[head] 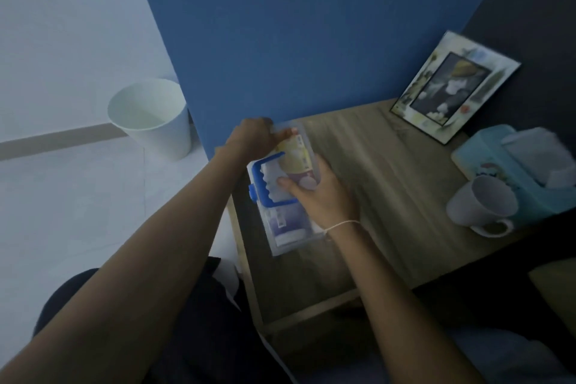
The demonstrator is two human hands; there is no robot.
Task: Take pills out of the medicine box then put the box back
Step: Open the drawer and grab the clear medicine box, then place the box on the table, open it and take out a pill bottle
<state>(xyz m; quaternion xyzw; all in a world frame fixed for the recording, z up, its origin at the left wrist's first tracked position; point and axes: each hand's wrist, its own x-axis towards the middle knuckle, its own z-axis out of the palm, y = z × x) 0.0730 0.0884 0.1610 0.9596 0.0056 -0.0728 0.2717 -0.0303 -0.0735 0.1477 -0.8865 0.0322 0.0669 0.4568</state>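
A clear plastic medicine box (288,221) with a blue handle (265,184) and a blue latch lies on the left part of the wooden bedside table (389,184). Colourful medicine packets show through its lid. My left hand (254,137) grips the box's far end, close to the blue wall. My right hand (314,193) presses on the lid and holds the box's right side, thumb beside the handle. No loose pills are visible. The picture is dim and a little blurred.
A picture frame (455,87) leans at the table's back right. A white mug (481,203) and a light blue tissue box (514,165) sit at the right edge. A white waste bin (152,117) stands on the floor to the left.
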